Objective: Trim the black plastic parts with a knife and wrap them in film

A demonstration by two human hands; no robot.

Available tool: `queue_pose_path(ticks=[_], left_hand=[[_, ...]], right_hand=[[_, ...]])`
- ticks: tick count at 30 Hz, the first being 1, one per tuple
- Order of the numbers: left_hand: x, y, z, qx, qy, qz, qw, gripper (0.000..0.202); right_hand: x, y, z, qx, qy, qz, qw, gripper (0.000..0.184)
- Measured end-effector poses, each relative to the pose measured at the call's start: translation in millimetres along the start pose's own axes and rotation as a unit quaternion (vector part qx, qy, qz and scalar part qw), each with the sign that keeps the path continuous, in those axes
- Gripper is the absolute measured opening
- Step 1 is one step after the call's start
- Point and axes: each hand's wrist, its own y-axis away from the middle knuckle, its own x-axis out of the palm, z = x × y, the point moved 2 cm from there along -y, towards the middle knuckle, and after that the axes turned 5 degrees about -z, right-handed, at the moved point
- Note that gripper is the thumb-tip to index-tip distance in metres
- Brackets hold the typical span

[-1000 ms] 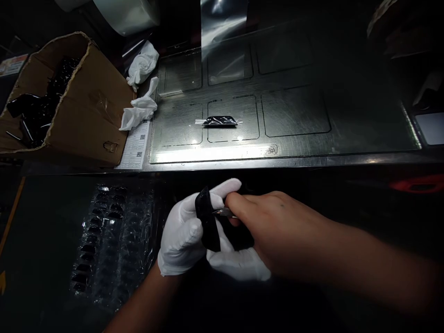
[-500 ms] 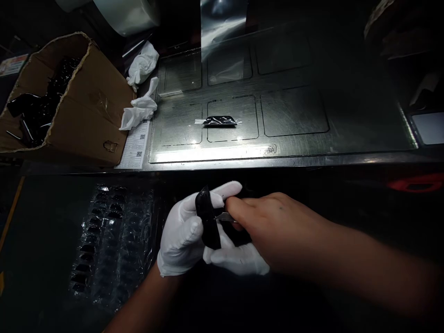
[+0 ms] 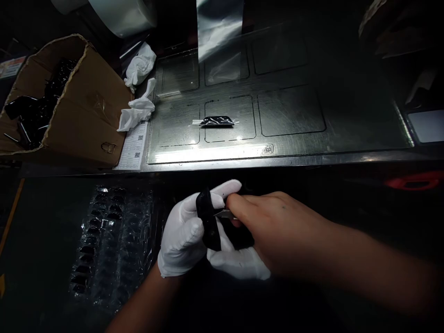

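My white-gloved left hand (image 3: 182,236) is closed on a curved black plastic part (image 3: 208,219), holding it upright with the thumb in front and fingers behind. My right hand (image 3: 239,263), also in a white glove, is at the part's lower end, fingers closed against it; much of this hand is in shadow or covered. Another person's bare hand (image 3: 267,217) reaches in from the right above my right hand. Between its fingers is a thin metal blade (image 3: 225,214), whose tip meets the part's right edge.
A metal worktop (image 3: 291,111) bears a film-wrapped black part (image 3: 218,121). On its left stand a cardboard box (image 3: 86,106) of black parts and crumpled white gloves (image 3: 137,108). Below left lie several wrapped parts in clear plastic (image 3: 114,245). A red-handled object (image 3: 414,180) is at right.
The right glove's fingers have shifted slightly at the part's lower end, and the blade has tilted a little. The worktop appears slightly further left as the view shifts.
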Motion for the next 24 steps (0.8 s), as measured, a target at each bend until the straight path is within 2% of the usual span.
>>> queue_pose_path(ticks=[3,7,12,18,24], left_hand=[[5.0,-2,-4,-0.008,-0.018,-0.021,1.0,0.041],[7.9,-3,-8,-0.016,-0.03,-0.019,0.999,0.042],[3.3,-1,-7,-0.04,-0.034,-0.027,0.998,0.05],[1.9,1,-3,-0.052,-0.012,-0.019,0.998,0.048],[-4.0,3,-4,-0.057,-0.029,-0.041,0.997,0.054]], right_hand=[[0,-1,1,0.001,-0.007,0.012,1.0,0.026],[1,-1,3,0.004,-0.011,0.004,1.0,0.028],[3,0,3,0.003,-0.023,-0.012,1.0,0.038],[3,1,3,-0.012,0.0,-0.017,1.0,0.039],[8,0,1,-0.037,0.026,-0.027,0.999,0.04]])
